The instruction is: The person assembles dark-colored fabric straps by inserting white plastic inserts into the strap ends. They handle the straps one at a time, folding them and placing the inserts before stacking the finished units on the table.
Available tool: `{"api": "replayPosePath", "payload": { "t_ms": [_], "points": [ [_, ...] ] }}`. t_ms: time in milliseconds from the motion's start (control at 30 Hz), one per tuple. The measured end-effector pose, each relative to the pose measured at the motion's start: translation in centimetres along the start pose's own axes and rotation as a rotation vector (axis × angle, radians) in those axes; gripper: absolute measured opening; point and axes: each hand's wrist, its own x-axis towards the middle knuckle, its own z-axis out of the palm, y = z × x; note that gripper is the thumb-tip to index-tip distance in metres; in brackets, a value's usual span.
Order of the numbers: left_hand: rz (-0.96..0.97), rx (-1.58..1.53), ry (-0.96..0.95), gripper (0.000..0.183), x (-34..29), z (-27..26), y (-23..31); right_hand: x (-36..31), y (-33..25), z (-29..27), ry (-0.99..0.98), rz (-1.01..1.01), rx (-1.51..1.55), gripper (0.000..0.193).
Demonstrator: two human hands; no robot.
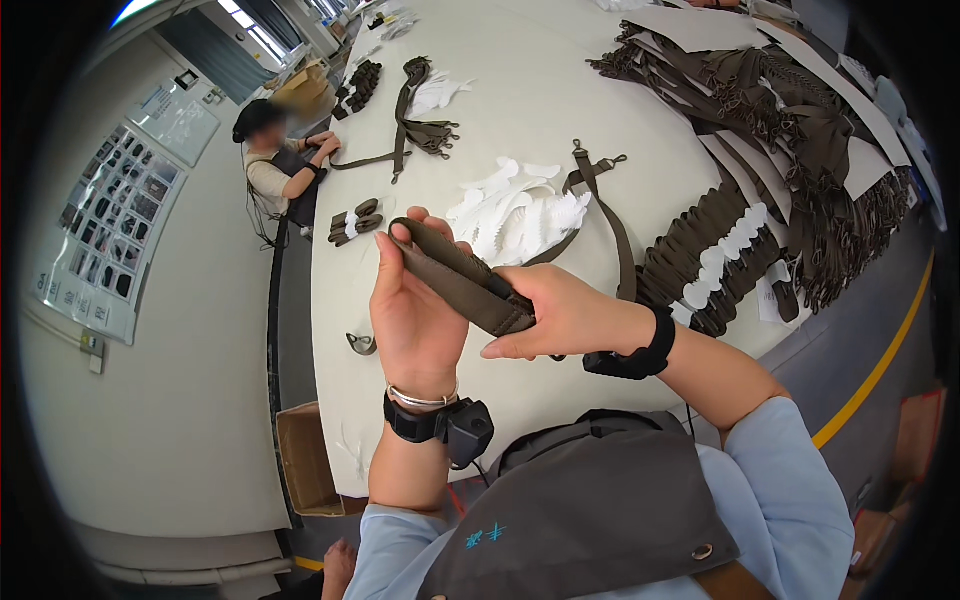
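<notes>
Both hands hold a folded dark brown webbing strap above the pale table. My left hand is closed around the looped far end, thumb on one side and fingers behind. At the near, stitched end my right hand pinches the layers together. Just beyond lies a loose pile of white scallop-edged paper bands. An unfolded brown strap with metal hooks stretches beside that pile. To the left sits a small bundle of folded straps with a white band around it.
A row of banded folded straps lies at right, beside a big heap of hooked straps. More straps lie at the far side. A co-worker handles a strap at the left edge. A cardboard box stands below the table.
</notes>
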Motion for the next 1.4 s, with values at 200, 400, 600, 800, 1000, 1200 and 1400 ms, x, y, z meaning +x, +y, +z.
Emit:
{"api": "replayPosePath", "payload": {
  "t_ms": [200, 400, 600, 800, 1000, 1200, 1400],
  "points": [
    [0.091, 0.067, 0.050, 0.033, -0.1, -0.4, -0.1, 0.3, 1.0, 0.0, 0.038, -0.053, -0.127, 0.037],
    [0.094, 0.085, 0.084, 0.031, -0.6, 0.6, 0.1, 0.4, 2.0, 0.3, 0.081, -0.158, -0.178, 0.038],
    [0.149, 0.148, 0.077, 0.031, -0.9, 1.0, -0.3, 0.3, 1.8, 0.5, 0.079, -0.201, -0.169, 0.037],
    [0.159, 0.133, 0.014, 0.034, -0.9, 0.5, -0.4, 0.4, 2.0, 0.8, 0.104, -0.257, -0.172, 0.034],
    [0.279, 0.531, 0.058, 0.020, -1.2, 1.9, -0.5, -0.1, 1.1, 0.2, 0.132, -0.146, -0.135, 0.031],
    [0.258, 0.694, -0.035, 0.021, -1.3, 0.0, 1.4, -0.8, -0.1, 0.1, 0.024, -0.070, -0.034, 0.020],
    [0.288, 0.681, 0.044, 0.036, -1.8, 0.7, 1.2, -0.6, 1.0, 1.0, 0.017, -0.107, 0.036, 0.017]
  ]
}}
